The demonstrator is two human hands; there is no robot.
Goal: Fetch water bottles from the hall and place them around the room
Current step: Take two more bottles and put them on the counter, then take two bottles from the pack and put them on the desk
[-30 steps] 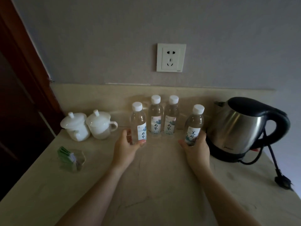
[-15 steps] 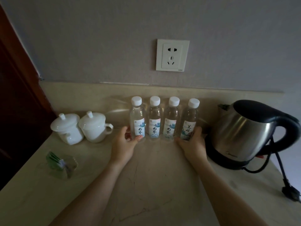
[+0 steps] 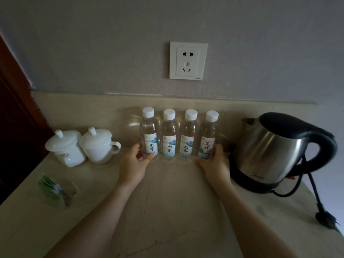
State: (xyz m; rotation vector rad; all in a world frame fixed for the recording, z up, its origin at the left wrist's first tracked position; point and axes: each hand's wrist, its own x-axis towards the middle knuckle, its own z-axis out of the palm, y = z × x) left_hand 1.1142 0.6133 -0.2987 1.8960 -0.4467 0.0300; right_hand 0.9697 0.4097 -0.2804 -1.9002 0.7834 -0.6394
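Setting four water bottles upright in a tight row on the marble counter [image 3: 167, 211], close against the low backsplash under the wall socket [image 3: 188, 60]. Bracketing the row from both ends: left hand [image 3: 134, 164] curling around the leftmost bottle [image 3: 150, 135], thumb pressing its base and fingers [image 3: 138, 147] wrapping the far side; right hand [image 3: 214, 165] cupping the rightmost bottle [image 3: 207, 138], thumb at the base, fingers along the outer side. Standing untouched between them, the second bottle [image 3: 169, 135] and the third bottle [image 3: 188, 136], labels facing forward, shoulders nearly touching. Judging this as the placing step at this spot, nearly finished, with only the evening of the row left. Calling next for loosening both grips gently and drawing the hands straight back, without nudging the end bottles. Minding the steel electric kettle [image 3: 273, 151] just beside the right wrist and the two lidded white cups [image 3: 83, 146] near the left.
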